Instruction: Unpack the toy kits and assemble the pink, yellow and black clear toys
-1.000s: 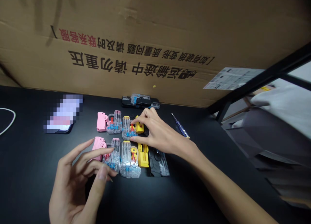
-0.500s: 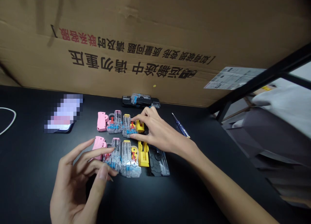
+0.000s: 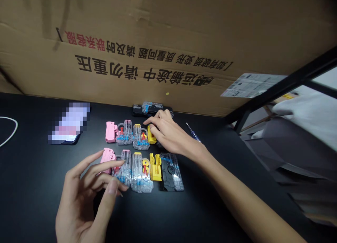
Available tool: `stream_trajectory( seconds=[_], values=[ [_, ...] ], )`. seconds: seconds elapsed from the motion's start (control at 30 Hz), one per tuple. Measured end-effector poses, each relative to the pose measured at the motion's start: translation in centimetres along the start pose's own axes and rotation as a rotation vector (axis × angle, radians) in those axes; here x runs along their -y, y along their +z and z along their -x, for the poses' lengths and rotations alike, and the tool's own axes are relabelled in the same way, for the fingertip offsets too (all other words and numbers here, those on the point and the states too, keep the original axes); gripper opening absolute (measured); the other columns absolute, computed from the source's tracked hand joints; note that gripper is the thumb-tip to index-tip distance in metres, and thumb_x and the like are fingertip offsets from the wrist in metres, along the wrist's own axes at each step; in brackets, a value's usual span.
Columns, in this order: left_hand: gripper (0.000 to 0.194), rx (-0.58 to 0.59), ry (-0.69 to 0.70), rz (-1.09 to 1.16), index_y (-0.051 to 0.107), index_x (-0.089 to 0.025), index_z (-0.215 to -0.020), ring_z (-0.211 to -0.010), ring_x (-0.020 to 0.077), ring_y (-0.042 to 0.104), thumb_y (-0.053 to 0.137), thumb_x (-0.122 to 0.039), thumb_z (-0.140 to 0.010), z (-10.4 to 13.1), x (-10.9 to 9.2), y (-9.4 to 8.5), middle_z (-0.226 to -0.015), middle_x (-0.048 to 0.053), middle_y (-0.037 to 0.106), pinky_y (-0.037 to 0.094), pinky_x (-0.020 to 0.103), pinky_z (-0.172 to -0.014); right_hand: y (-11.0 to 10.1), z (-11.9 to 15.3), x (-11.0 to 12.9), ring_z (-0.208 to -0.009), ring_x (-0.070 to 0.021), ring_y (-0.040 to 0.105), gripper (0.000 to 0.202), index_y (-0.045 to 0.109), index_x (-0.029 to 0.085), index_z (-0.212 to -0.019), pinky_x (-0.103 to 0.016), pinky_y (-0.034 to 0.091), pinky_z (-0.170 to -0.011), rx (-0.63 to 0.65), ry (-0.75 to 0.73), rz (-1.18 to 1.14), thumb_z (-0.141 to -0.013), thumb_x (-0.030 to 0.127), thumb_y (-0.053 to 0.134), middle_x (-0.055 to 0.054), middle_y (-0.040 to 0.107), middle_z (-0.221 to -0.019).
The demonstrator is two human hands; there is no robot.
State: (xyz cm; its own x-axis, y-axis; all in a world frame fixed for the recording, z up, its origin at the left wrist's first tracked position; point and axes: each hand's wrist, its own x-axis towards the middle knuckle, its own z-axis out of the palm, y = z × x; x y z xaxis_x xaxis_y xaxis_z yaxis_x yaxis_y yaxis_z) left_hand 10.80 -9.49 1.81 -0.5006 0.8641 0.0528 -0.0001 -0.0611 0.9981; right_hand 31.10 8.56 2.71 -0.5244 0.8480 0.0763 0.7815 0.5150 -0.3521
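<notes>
Clear plastic toy pieces lie in two rows on the black table. In the front row are a pink piece (image 3: 107, 156), a clear pink-topped piece (image 3: 126, 167), a clear yellow-topped piece (image 3: 141, 176), a yellow piece (image 3: 156, 168) and a black-and-clear piece (image 3: 171, 172). My left hand (image 3: 91, 190) hovers over the pink pieces, fingers apart and holding nothing. In the back row sit a pink piece (image 3: 111, 131) and two clear pieces (image 3: 124, 133) (image 3: 141, 137). My right hand (image 3: 168, 130) is spread over the back row's yellow piece (image 3: 151, 136); its fingers are apart.
A phone (image 3: 71, 122) lies at the left, with a white cable (image 3: 16, 125) beyond it. A black-and-clear piece (image 3: 151, 109) rests against the large cardboard box (image 3: 168, 32). Right of my right hand is a screwdriver (image 3: 193, 133). A black metal frame (image 3: 284, 90) stands at the right.
My right hand has moved right and slightly back, off the clear yellow-topped piece in the back row and over the yellow piece beside it. My left hand has barely moved.
</notes>
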Motion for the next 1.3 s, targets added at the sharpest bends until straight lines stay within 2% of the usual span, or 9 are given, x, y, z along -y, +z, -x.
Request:
stream_trajectory(
  seconds=[0.27, 0.5, 0.7, 1.13, 1.3],
  values=[
    [0.037, -0.012, 0.0, -0.015, 0.071, -0.026, -0.137, -0.074, 0.0187, 0.081, 0.08, -0.03, -0.101, 0.02, -0.09, 0.06, -0.117, 0.006, 0.087, 0.073, 0.031, -0.073, 0.51, -0.09, -0.29, -0.113, -0.0367, 0.054, 0.048, 0.08, 0.015, -0.126, -0.058, 0.05, -0.109, 0.004, -0.02, -0.006, -0.115, 0.03, 0.037, -0.015, 0.062, -0.108],
    [0.037, -0.013, -0.005, -0.002, 0.071, -0.027, -0.136, -0.074, 0.0188, 0.081, 0.082, -0.032, -0.101, 0.01, 0.01, 0.04, -0.116, 0.006, 0.088, 0.072, 0.032, -0.072, 0.17, 0.02, -0.01, -0.113, -0.0351, 0.055, 0.044, 0.082, 0.018, -0.117, -0.054, 0.051, -0.106, -0.003, -0.039, -0.029, -0.112, 0.025, 0.039, -0.014, 0.063, -0.107],
    [0.04, -0.011, 0.003, -0.014, 0.071, -0.026, -0.136, -0.074, 0.0207, 0.082, 0.085, -0.038, -0.1, 0.0, 0.08, -0.04, -0.116, 0.008, 0.088, 0.073, 0.035, -0.071, 0.4, -0.36, -0.25, -0.115, -0.0369, 0.054, 0.043, 0.08, 0.017, -0.121, -0.058, 0.05, -0.108, -0.03, -0.028, -0.028, -0.112, 0.026, 0.039, -0.015, 0.064, -0.111],
    [0.037, -0.009, -0.001, -0.011, 0.071, -0.027, -0.137, -0.074, 0.0184, 0.081, 0.081, -0.031, -0.101, 0.05, -0.07, 0.07, -0.116, 0.005, 0.088, 0.072, 0.031, -0.073, 0.38, -0.52, -0.21, -0.112, -0.0366, 0.056, 0.042, 0.081, 0.017, -0.113, -0.057, 0.051, -0.107, 0.012, -0.038, -0.025, -0.111, 0.024, 0.04, -0.015, 0.063, -0.106],
    [0.036, -0.006, 0.007, -0.005, 0.071, -0.027, -0.137, -0.074, 0.0175, 0.081, 0.079, -0.029, -0.102, 0.03, -0.01, 0.1, -0.116, 0.005, 0.088, 0.072, 0.03, -0.074, 0.09, -0.41, -0.05, -0.117, -0.0371, 0.056, 0.038, 0.08, 0.017, -0.118, -0.058, 0.05, -0.109, -0.012, -0.023, -0.039, -0.109, 0.024, 0.043, -0.015, 0.064, -0.111]
  ],
)
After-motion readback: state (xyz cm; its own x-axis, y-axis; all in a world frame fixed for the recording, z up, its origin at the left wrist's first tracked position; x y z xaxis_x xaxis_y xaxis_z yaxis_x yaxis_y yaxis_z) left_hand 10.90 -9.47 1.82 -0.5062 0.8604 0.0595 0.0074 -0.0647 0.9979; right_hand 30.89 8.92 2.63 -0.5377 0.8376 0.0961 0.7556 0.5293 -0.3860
